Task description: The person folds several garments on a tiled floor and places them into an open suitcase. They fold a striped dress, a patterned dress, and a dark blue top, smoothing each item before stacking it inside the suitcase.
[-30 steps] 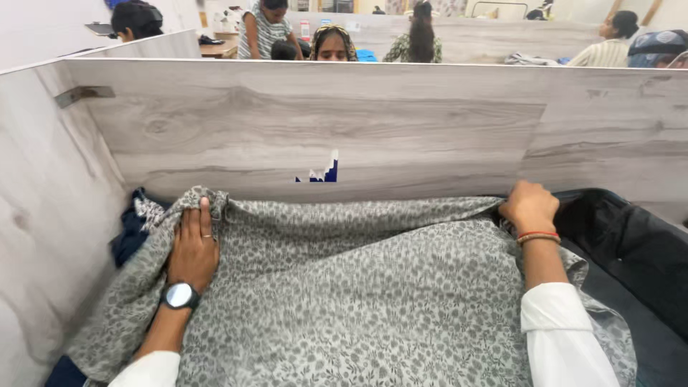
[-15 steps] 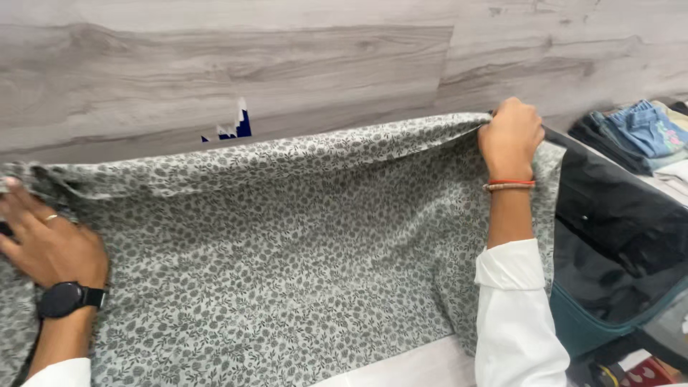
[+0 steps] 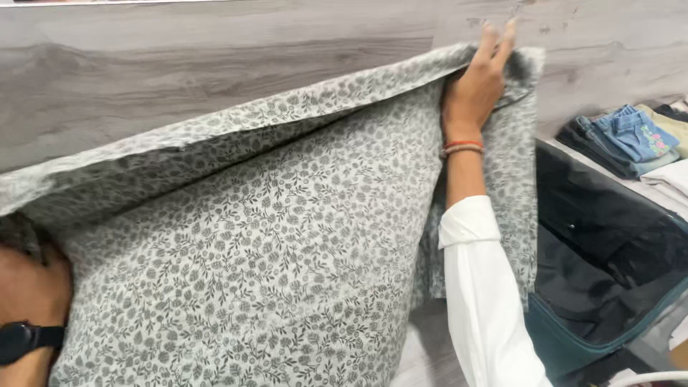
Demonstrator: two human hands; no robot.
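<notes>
A: Where the grey floral cloth fills the head view, which hand carries it?

B: The right hand holds the upper right corner high against the wood-grain partition. Its fingers are extended upward, the edge seemingly pinched between thumb and palm. An orange bangle and a white sleeve mark that arm.

A: And the left hand?

B: It sits at the lower left, behind the cloth's edge, above a black wristwatch. Whether its fingers are closed on the fabric cannot be told; they are hidden.

A: How does the cloth hang?

B: It slopes from the raised right corner down to the left, its top hem folded over toward the viewer, the body hanging in front of the partition.

A: What might go wrong?

B: The right hand's hold looks light. With fingers this straight, the corner could slip and the cloth collapse. The trailing right edge hangs just beside the open dark suitcase and might catch on its teal rim. Folded clothes lie beyond, well apart.
</notes>
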